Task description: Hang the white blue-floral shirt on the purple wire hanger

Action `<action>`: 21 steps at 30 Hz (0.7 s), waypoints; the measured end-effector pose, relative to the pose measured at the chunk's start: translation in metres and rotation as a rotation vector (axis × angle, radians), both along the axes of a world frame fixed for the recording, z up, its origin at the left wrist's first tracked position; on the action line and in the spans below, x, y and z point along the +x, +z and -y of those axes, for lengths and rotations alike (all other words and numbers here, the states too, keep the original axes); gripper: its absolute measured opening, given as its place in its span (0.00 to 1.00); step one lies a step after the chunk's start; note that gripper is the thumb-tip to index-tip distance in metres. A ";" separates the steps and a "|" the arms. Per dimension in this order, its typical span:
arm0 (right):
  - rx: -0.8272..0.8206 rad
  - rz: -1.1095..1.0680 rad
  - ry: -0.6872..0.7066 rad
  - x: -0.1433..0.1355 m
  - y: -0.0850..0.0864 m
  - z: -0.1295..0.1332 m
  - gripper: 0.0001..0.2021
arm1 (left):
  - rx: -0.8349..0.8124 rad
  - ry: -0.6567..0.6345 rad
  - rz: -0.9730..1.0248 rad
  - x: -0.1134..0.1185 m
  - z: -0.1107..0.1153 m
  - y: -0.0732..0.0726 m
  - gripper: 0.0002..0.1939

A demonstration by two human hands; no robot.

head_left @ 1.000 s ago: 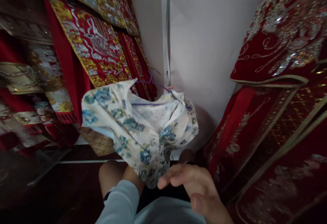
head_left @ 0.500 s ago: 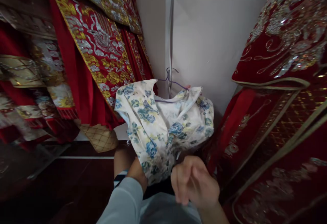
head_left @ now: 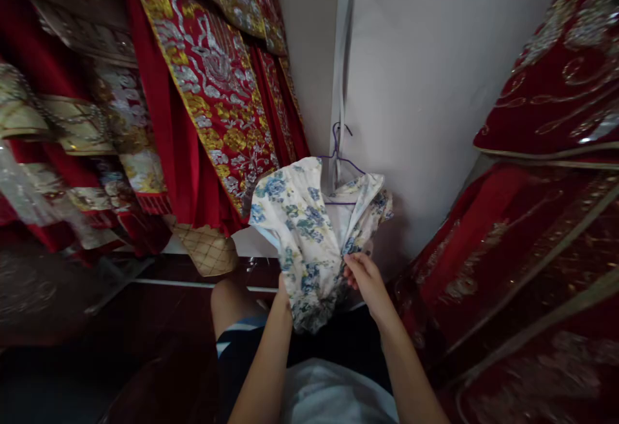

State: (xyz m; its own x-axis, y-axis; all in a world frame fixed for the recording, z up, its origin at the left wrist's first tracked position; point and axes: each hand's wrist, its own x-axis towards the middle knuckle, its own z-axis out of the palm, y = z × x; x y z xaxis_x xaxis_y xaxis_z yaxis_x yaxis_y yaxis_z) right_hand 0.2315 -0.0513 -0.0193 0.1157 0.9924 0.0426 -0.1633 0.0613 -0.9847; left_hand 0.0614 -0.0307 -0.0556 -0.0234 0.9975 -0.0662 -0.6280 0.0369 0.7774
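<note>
A white sleeveless-looking blouse or dress top with blue, green and yellow flowers (head_left: 307, 224) hangs open-necked from a thin purple hanger (head_left: 347, 162) by the wall. My right hand (head_left: 360, 270) pinches the front edge of the cloth between thumb and fingers, about halfway down. At the garment's lower left side is my left hand (head_left: 283, 287), mostly behind the fabric, so its fingers are hidden. Below and between the hands the cloth gathers into dark, bunched folds.
Red costumes with gold and silver embroidery (head_left: 213, 89) hang on the left. More dark red, sequined garments (head_left: 483, 231) stand close on the right. A pale strap (head_left: 342, 44) runs down the white wall (head_left: 425, 76). A metal rail (head_left: 193, 284) lies low over the dark floor.
My right hand, raised with curled fingers and apart from the cloth, has moved forward to pinch the garment's front. The garment looks narrower. The view has shifted somewhat left.
</note>
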 end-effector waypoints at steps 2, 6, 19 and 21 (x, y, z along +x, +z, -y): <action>0.040 0.163 0.057 -0.004 -0.004 -0.011 0.23 | -0.015 -0.057 -0.004 0.004 0.002 0.003 0.16; 0.135 0.267 0.088 -0.003 -0.001 -0.019 0.25 | 0.060 -0.037 -0.069 0.018 0.003 0.014 0.17; 0.039 0.024 0.130 -0.019 0.007 0.002 0.16 | 0.579 0.800 -0.795 0.018 0.025 -0.007 0.13; 0.078 0.060 0.157 -0.025 0.006 0.003 0.15 | 0.678 0.623 -0.944 0.028 0.033 -0.008 0.15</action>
